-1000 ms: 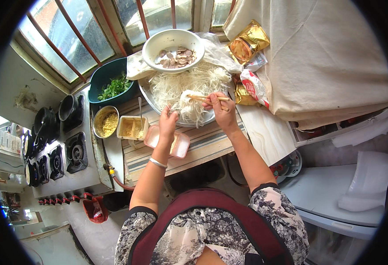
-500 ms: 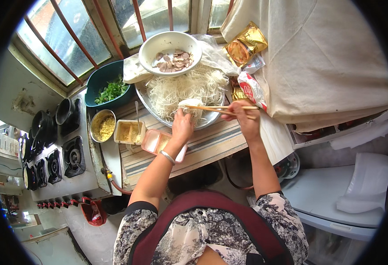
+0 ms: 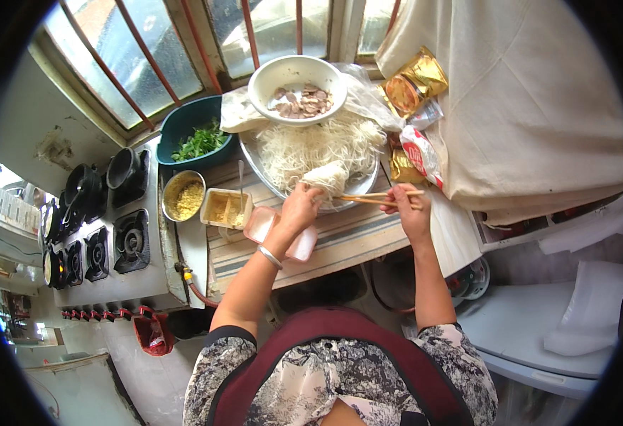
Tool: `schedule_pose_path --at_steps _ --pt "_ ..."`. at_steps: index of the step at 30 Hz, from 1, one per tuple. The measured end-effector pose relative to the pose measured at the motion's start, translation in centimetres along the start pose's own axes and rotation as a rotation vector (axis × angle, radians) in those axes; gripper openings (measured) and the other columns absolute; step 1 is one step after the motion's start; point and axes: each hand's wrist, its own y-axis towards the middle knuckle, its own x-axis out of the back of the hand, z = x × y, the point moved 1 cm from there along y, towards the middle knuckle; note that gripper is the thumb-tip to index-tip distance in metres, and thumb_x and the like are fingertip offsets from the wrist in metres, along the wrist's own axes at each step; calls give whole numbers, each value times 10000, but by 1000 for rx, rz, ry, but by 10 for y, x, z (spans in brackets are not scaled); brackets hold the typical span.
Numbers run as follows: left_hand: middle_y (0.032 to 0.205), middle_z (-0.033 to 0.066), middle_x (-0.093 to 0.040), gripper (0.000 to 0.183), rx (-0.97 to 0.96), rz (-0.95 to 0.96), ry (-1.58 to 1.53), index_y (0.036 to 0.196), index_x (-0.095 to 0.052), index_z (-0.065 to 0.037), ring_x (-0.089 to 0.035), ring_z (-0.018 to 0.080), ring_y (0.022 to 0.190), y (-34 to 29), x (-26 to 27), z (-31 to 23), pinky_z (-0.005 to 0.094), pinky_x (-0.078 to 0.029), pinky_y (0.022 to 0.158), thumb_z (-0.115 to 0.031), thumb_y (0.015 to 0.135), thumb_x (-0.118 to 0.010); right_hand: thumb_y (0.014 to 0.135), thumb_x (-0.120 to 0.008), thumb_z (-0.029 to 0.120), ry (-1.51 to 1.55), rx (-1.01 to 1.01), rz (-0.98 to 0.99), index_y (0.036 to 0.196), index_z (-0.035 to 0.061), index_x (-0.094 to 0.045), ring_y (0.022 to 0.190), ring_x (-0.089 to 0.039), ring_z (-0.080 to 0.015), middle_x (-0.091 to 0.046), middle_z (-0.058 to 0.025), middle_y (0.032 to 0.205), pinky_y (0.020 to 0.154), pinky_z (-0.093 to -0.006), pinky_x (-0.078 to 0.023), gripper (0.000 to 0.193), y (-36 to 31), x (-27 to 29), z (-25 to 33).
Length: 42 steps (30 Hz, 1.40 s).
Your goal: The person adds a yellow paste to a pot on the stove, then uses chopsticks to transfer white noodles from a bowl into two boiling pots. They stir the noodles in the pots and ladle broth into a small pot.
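A wide metal tray [image 3: 370, 186] holds a heap of thin white noodles [image 3: 311, 150]. At its near rim my left hand [image 3: 301, 207] has its fingers closed at the edge of a bundled clump of noodles [image 3: 329, 177]; the fingertips are partly hidden. My right hand [image 3: 409, 213] grips a pair of wooden chopsticks [image 3: 368, 198], whose tips point left to the underside of that clump. Behind the noodles stands a white bowl [image 3: 258, 89] with sliced brownish-pink meat [image 3: 303, 104] in it.
Left of the tray are a teal basin [image 3: 171, 131] of chopped greens, a metal bowl [image 3: 166, 206] of yellow minced food, and seasoning boxes [image 3: 219, 222] with a spoon. A gas stove [image 3: 156, 263] stands further left. Golden packets [image 3: 425, 74] and a white-red bag [image 3: 423, 157] lie right.
The noodle clump by my left hand now shows larger and rounder. The chopsticks have dropped from across the clump to its lower right, and my right hand has moved lower. The whole view has shifted.
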Motion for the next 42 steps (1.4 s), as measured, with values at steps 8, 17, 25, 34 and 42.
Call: schedule_pose_path --at_steps 8,17,25,34,42 --pt "941 167 -551 253 10 -48 101 1033 -590 -72 -597 355 805 -15 19 -9 426 -499 696 -142 791 -616 931 -518 150 -54 121 13 873 -35 -579 615 -632 -144 -610 -78 722 534 -230 -507 204 -14 3 44" --pt "883 146 -561 241 -90 -187 211 999 -606 -69 -581 314 764 -13 32 -13 396 -488 648 -120 764 -618 928 -525 161 -78 188 22 852 -36 -582 615 -628 -150 -608 -84 731 553 -237 -512 219 -27 -3 58" --pt "1009 126 -544 307 108 -142 -396 1091 -593 -27 -566 226 877 4 26 -5 317 -482 742 -118 798 -618 927 -511 123 -82 123 16 835 -41 -580 603 -621 -138 -606 -74 710 557 -226 -499 200 -40 3 45" --pt "1168 154 -510 620 438 -258 -1229 1359 -259 8 -524 235 1023 94 36 7 363 -464 859 -104 850 -593 938 -501 163 -102 84 -36 839 -29 -573 610 -613 -150 -583 -85 751 559 -240 -499 228 -63 25 42" --pt "751 39 -605 153 718 -537 -1580 928 -530 -65 -559 139 564 162 36 20 270 -427 477 -111 823 -631 936 -492 130 -176 70 -123 822 -43 -569 598 -618 -164 -581 -96 760 564 -246 -506 222 -83 57 44"
